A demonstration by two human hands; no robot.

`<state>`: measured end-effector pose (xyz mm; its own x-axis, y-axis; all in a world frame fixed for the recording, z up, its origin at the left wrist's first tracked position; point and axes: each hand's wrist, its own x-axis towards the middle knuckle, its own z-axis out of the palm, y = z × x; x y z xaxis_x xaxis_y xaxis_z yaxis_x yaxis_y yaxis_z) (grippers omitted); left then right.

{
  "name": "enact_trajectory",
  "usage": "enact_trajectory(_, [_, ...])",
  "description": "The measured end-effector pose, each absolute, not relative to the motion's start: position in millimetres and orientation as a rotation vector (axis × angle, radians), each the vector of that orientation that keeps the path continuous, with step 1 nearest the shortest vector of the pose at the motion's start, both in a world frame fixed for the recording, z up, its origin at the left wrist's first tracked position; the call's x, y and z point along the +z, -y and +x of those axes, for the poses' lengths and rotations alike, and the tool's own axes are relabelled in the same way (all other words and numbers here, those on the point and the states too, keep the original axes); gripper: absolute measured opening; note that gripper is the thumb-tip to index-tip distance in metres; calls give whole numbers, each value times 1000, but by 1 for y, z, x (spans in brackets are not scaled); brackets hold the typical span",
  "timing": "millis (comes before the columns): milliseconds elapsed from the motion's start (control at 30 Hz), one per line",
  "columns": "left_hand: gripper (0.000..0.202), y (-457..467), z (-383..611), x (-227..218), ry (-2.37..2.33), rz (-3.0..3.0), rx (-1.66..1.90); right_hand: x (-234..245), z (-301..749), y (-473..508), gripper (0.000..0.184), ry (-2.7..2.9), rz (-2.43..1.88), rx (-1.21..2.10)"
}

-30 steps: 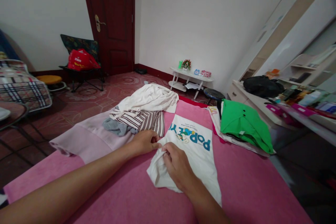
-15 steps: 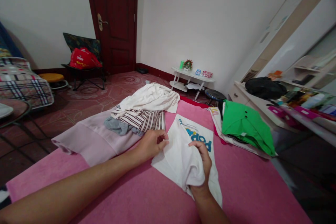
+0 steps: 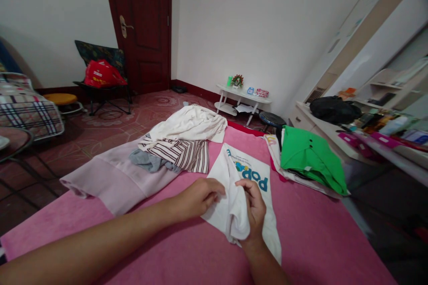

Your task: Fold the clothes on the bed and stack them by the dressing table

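A white T-shirt (image 3: 234, 173) with a blue print lies on the pink bed cover (image 3: 310, 240) in front of me. My right hand (image 3: 254, 207) is closed around a bunched fold of its cloth, lifted over the shirt's middle. My left hand (image 3: 200, 196) pinches the shirt's left edge, fingers curled on the fabric. Both forearms reach in from the lower left and bottom.
A pile of clothes lies beyond: a cream garment (image 3: 190, 124), a striped top (image 3: 183, 153), a grey piece (image 3: 149, 162), a pale pink garment (image 3: 110, 178). Folded green shirt (image 3: 310, 158) sits at right. Dresser (image 3: 321, 129), small white table (image 3: 242, 98), folding chair (image 3: 100, 75) and door (image 3: 140, 26) stand behind.
My right hand pulled the shirt's left side over toward the middle, covering part of the print. My left hand shifted down and right along the edge.
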<state>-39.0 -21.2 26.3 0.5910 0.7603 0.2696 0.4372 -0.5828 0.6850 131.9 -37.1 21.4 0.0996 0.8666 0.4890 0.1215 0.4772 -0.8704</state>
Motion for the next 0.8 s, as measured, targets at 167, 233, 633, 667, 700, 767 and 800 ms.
enact_trajectory(167, [18,-6,-18,25,-1150,2491,652,24,134,36,14,1288,-957,619])
enact_trajectory(233, [23,-13,-7,21,-1240,2567,657,26,135,36,14,1264,-969,566])
enact_trajectory(633, [74,-1,3,-5,-1338,2691,281,17,137,35,13,1337,-955,546])
enact_trajectory(667, [75,11,-1,-3,-1294,2676,274,18,137,35,14,1365,-948,541])
enact_trajectory(700, [74,24,-6,0,-1229,2660,272,19,136,36,15,1397,-940,542])
enact_trajectory(767, [71,54,-21,11,-1078,2612,295,22,132,38,17,1484,-943,587])
enact_trajectory(800, [68,68,-30,20,-998,2576,313,24,130,40,17,1534,-967,644])
